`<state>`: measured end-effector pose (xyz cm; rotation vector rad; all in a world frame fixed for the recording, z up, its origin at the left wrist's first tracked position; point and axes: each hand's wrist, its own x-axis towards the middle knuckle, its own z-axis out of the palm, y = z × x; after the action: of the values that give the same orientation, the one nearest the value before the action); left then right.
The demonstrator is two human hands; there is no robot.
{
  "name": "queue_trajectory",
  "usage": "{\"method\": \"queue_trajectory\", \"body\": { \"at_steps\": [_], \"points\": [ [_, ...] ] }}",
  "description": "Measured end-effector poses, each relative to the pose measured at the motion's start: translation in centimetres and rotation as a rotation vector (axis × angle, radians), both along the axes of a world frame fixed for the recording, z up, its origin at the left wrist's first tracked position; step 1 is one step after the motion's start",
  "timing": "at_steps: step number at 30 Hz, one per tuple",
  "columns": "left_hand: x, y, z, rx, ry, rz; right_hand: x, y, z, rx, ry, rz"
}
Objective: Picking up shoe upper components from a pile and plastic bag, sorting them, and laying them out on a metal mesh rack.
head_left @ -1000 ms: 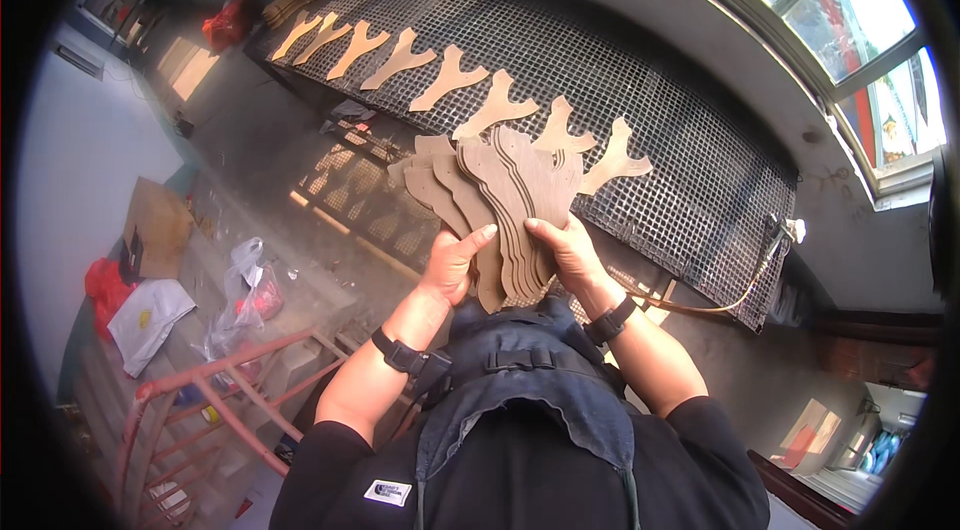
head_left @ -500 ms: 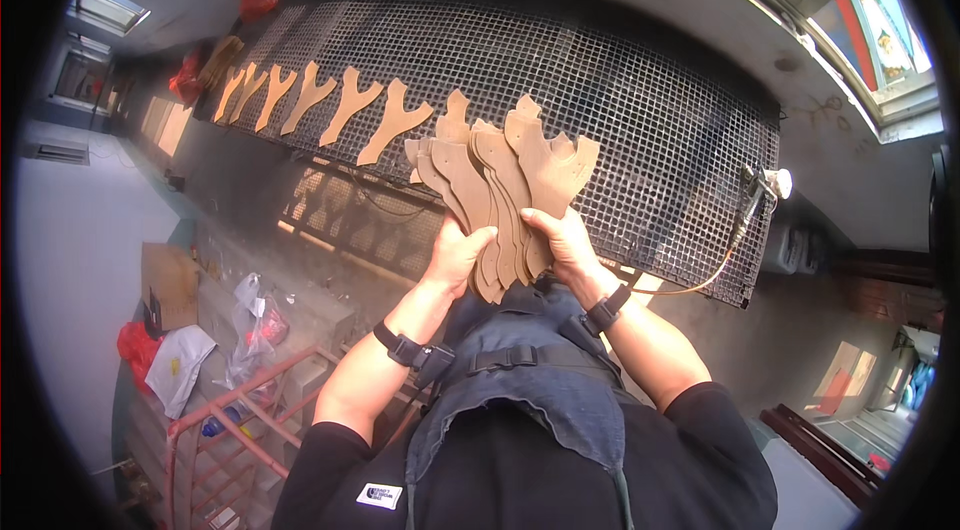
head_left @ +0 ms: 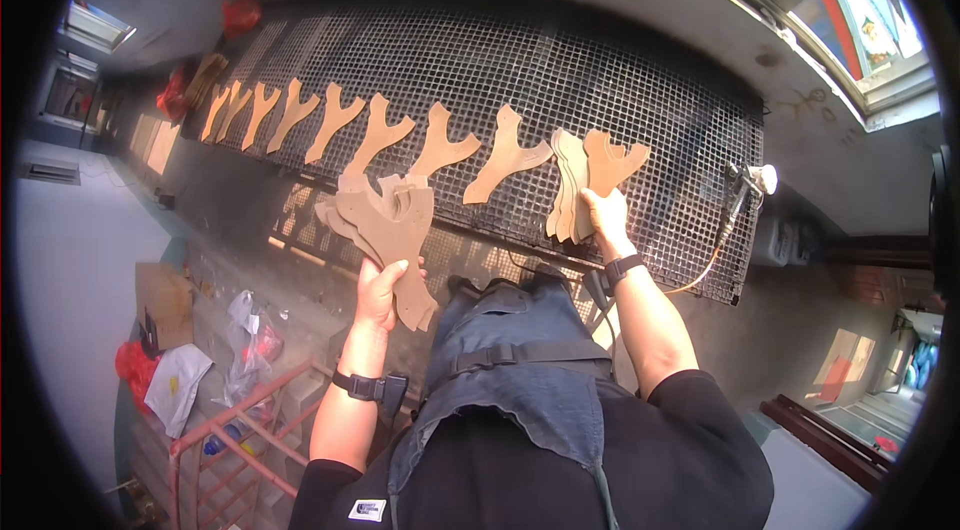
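My left hand [head_left: 376,296] is closed around the narrow end of a stack of flat, brown Y-shaped boards [head_left: 388,228], its thumb on top. The stack is held up in front of the table's near edge, its forked ends pointing away. Over the right part of the black mesh-topped table [head_left: 690,110], my right hand [head_left: 606,220] grips a second, fanned bundle of the same boards [head_left: 612,165], thumb pressed on the upper one. Its other fingers are hidden. Just left of that bundle lies a single Y-shaped board [head_left: 500,158] on the mesh.
A row of Y-shaped boards [head_left: 335,120] runs leftward across the mesh. A spray gun [head_left: 742,200] with a hose is at the table's right end. Lower left are a pinkish-red metal railing [head_left: 235,430], a cardboard box [head_left: 165,302] and plastic bags [head_left: 250,340]. A wall with a window borders the far side.
The boards held together between both hands are now split into two stacks. My left hand moved left with one, my right hand moved right with the other. Another single board shows on the mesh between them.
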<state>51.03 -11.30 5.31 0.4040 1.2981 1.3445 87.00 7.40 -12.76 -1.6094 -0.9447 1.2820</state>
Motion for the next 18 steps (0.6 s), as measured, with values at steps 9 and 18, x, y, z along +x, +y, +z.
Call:
{"method": "queue_trajectory", "body": {
  "at_steps": [9,18],
  "points": [
    [-4.4,-6.8,-2.9,-0.073,0.033,0.255,-1.4,-1.1,0.7,0.002,-0.324,-0.152],
    [-5.8,-6.9,-2.7,-0.072,0.052,0.322,5.0,-3.3,4.7,0.185,0.171,-0.469]
  ]
}}
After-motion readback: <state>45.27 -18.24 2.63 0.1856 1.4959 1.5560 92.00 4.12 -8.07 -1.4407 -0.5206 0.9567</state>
